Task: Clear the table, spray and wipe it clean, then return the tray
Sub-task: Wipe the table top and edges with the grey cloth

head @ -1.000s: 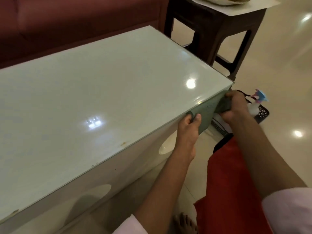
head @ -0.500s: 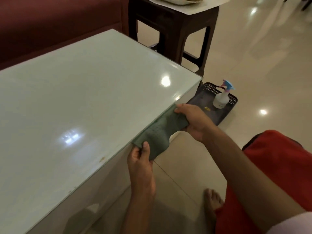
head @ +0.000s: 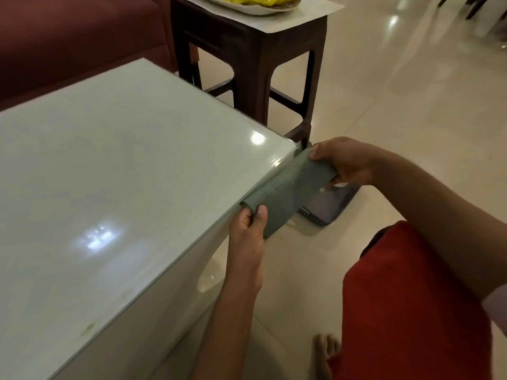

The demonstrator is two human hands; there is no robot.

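A grey-green cloth [head: 285,192] is stretched along the near right edge of the white glass-topped table [head: 123,174]. My left hand [head: 248,237] pinches the cloth's lower end just under the table edge. My right hand [head: 344,160] grips its upper end at the table's right corner. The dark tray [head: 329,205] lies on the floor beside that corner, mostly hidden behind the cloth and my right hand. The spray bottle is hidden from view.
A dark wooden side table [head: 255,58] stands behind the corner, carrying a plate of yellow packets [head: 252,2]. A maroon sofa [head: 68,37] runs along the table's far side. My red-clad knee [head: 411,297] and bare foot [head: 325,349] rest on the tiled floor.
Both hands have slid the stretched cloth along the table edge toward the right corner. The spray bottle on the tray is now covered by my right hand.
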